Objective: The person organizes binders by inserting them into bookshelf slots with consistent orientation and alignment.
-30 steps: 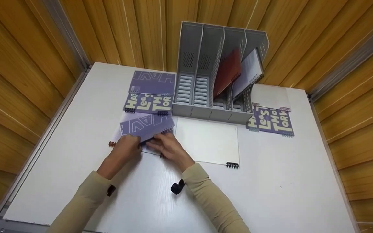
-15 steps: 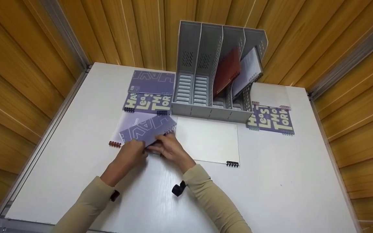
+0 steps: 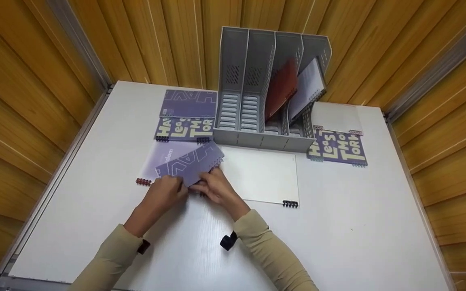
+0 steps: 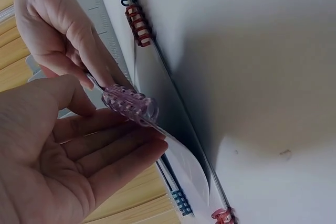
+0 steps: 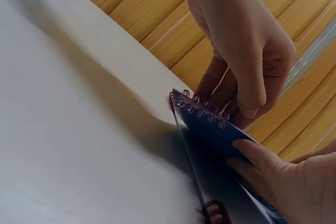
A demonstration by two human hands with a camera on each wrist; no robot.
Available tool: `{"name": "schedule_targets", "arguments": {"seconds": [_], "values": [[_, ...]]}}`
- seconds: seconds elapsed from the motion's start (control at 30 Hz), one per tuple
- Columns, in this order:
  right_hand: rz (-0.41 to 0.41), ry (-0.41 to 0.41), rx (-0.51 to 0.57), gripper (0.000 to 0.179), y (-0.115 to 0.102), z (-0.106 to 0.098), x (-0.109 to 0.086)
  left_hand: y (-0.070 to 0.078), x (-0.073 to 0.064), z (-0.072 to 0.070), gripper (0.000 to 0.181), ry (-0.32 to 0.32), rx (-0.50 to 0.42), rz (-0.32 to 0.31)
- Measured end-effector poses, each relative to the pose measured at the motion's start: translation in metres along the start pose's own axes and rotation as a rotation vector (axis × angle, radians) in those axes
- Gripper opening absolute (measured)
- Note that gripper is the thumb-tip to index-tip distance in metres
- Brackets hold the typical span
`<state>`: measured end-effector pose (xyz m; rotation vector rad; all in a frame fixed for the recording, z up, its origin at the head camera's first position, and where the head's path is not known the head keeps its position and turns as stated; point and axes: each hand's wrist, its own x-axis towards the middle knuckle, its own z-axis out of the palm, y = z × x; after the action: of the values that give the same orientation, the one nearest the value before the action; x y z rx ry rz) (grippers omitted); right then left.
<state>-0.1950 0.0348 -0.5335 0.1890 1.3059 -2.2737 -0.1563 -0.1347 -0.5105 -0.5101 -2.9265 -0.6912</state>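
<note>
Wooden walls (image 3: 26,101) stand around a white table (image 3: 346,226), where a grey rack (image 3: 263,141) holds a red notebook (image 3: 281,91) and a pale notebook (image 3: 308,87) in its two right slots. Near the left front of this rack, a purple notebook (image 3: 192,161) is held at a tilt, partly over a lower notebook (image 3: 158,155) with red rings (image 3: 144,182). Both hands are occupied with it: the left hand (image 3: 163,192) is curled at its ringed near edge, with fingers behind the pink rings (image 4: 128,103), and the right hand (image 3: 221,188) pinches the same edge, farther to the right. How firmly the left thumb presses is difficult to say, because the wrist views are rather dark there. To handle this step well, I think, both hands should rise together at equal speed, so the cover does not bend between them. It would also be wise to raise the ringed edge enough before any sideways move, since the pink rings could catch on the red rings. Its far edge may drag the lower notebook, so a slow, even movement seems best.
</note>
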Motion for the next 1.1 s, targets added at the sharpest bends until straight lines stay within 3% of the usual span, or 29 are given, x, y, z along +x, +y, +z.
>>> {"name": "schedule_targets", "arguments": {"seconds": [0.23, 0.33, 0.6, 0.73, 0.93, 1.1], "values": [[-0.034, -0.033, -0.063, 0.054, -0.008, -0.003, -0.016, 0.004, 0.009, -0.001, 0.007, 0.033, -0.049, -0.073], [-0.066, -0.058, -0.117, 0.050, -0.014, -0.001, -0.023, 0.007, 0.013, -0.004, 0.014, 0.038, -0.057, -0.105], [-0.160, -0.094, -0.242, 0.052, -0.037, -0.006, -0.038, 0.010, 0.033, -0.006, 0.023, 0.072, -0.102, -0.104], [-0.208, -0.088, -0.258, 0.051, -0.050, -0.013, -0.043, 0.006, 0.057, -0.003, 0.025, 0.116, -0.165, -0.122], [-0.262, -0.033, -0.269, 0.048, -0.069, -0.022, -0.054, 0.005, 0.108, 0.003, 0.030, 0.162, -0.316, -0.206], [-0.301, 0.061, -0.319, 0.045, -0.086, -0.027, -0.063, 0.012, 0.146, 0.007, 0.033, 0.176, -0.310, -0.234]]}}
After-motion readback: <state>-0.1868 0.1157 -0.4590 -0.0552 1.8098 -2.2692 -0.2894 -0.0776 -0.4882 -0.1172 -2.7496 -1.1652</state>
